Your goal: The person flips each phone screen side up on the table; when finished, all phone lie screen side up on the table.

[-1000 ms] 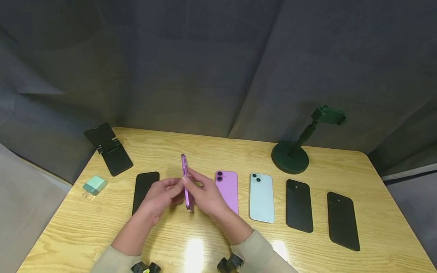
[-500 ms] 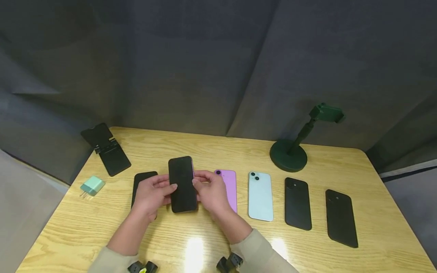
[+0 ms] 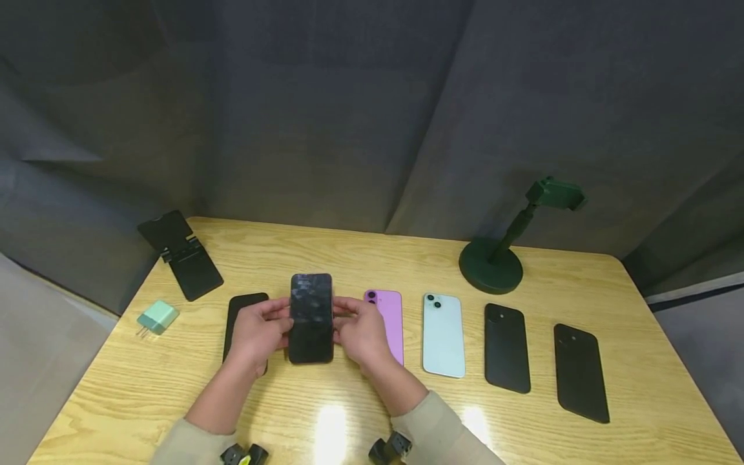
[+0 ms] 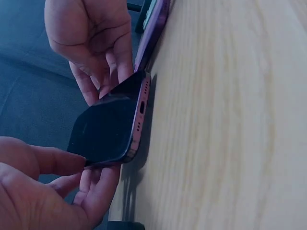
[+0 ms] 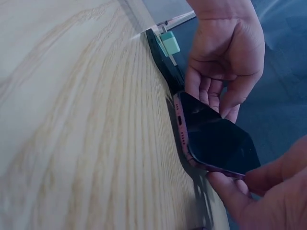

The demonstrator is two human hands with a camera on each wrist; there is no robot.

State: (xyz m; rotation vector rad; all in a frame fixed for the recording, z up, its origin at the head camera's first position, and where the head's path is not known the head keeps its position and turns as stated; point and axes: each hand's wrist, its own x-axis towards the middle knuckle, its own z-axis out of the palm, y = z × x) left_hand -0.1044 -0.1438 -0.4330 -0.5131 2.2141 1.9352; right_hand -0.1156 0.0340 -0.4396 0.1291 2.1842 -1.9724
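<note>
- Pink-framed smartphone [image 3: 311, 329], pinched between thumb and fingers at each long edge by left hand [image 3: 254, 336] and right hand [image 3: 361, 332].
- Just turned screen-up; the turning looks complete.
- Held low at the wooden table [image 3: 290, 420]; contact cannot be told.
- Between a black smartphone [image 3: 235, 315] and a lilac smartphone [image 3: 392, 320].
- A second ago it stood edge-on; those neighbours haven't moved.

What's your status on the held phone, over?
Left hand, right hand: pinching opposite long edges. Purple-framed, black-screened rectangular phone: held, screen up. Close by: purple-backed phone, right; black rectangular phone, left.
</note>
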